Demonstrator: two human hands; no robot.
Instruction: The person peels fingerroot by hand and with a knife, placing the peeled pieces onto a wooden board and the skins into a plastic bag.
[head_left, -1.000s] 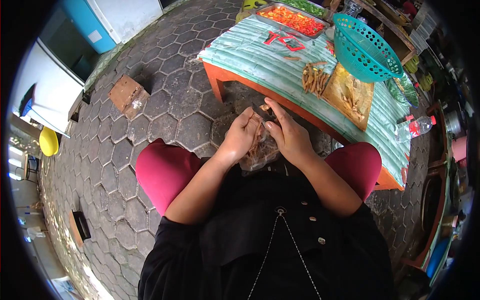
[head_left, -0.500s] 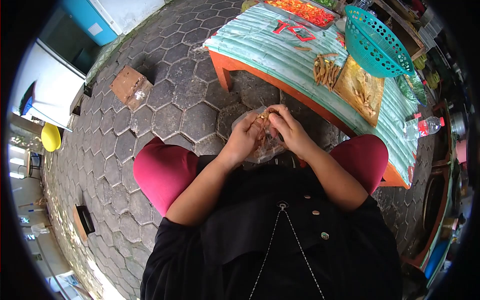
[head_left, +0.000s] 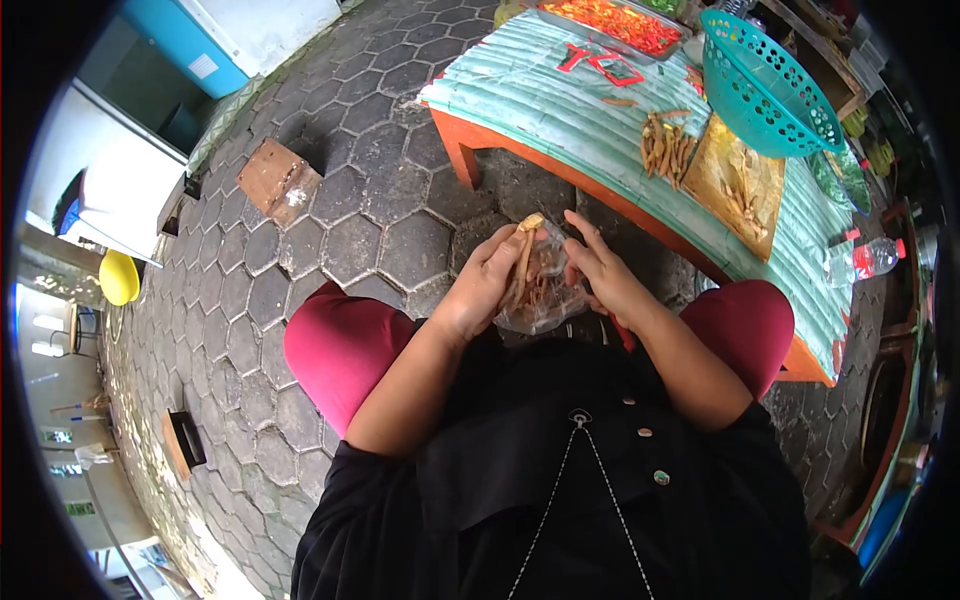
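Turmeric root (head_left: 524, 255), long and tan, sits pinched in my left hand (head_left: 482, 285) over my lap, fingers curled shut around it, with a clear plastic bag (head_left: 540, 295) of more roots just below. My right hand (head_left: 600, 275) rests at the bag's rim with fingers loosely spread; whether it grips the plastic I cannot tell. Best, I judge, to keep the root low above the bag's mouth so scraps fall inside, clear of the low table (head_left: 560, 110) with its root pile (head_left: 668, 148), cutting board (head_left: 740, 185) and teal basket (head_left: 765, 90).

One basket (head_left: 765, 85), one bottle (head_left: 865, 260) (capped), two trays (head_left: 610, 22).
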